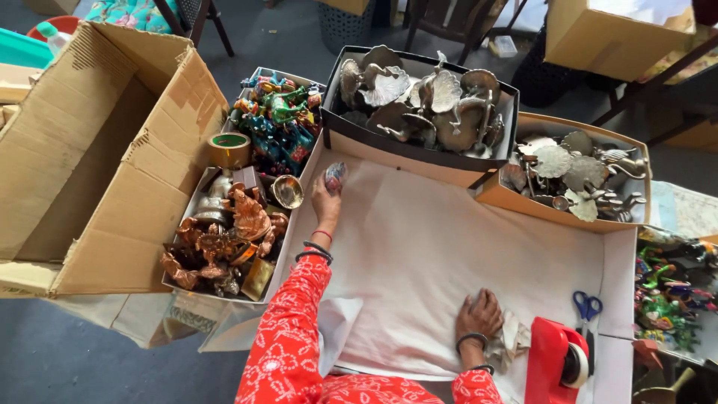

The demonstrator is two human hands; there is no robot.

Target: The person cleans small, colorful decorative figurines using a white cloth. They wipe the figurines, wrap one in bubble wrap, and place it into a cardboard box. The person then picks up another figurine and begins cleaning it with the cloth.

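Two hands work over a white paper-lined box point(419, 247) that fills the middle of the frame. The left hand point(326, 200) reaches toward the upper left corner of the lining and closes around a small painted figure point(336, 176), multicoloured and rounded, held just above the paper at the box's edge. The right hand point(479, 314) lies lower right of centre, palm down and fingers curled on a crumpled wad of paper point(514, 335); I cannot tell whether it grips the wad or only presses on it.

Just left of the held figure sits a tray of copper and brass figurines point(228, 239), with a small brass bowl point(288, 191) nearest the hand and a roll of brown tape point(229, 148) above it. A tray of bright painted animals point(280, 120) stands behind, and two boxes of silver-toned metal birds point(426, 97) point(576, 176) line the top. A red tape dispenser point(553, 359) and blue-handled scissors point(587, 307) lie at the lower right, and a large open carton point(90, 150) fills the left.

As a judgement: the figure is pinched by fingertips only, close to the crowded trays, so a loose hold could drop it among the metal pieces and chip its paint. The sleeve passes near the tray's edge and could catch a figurine.
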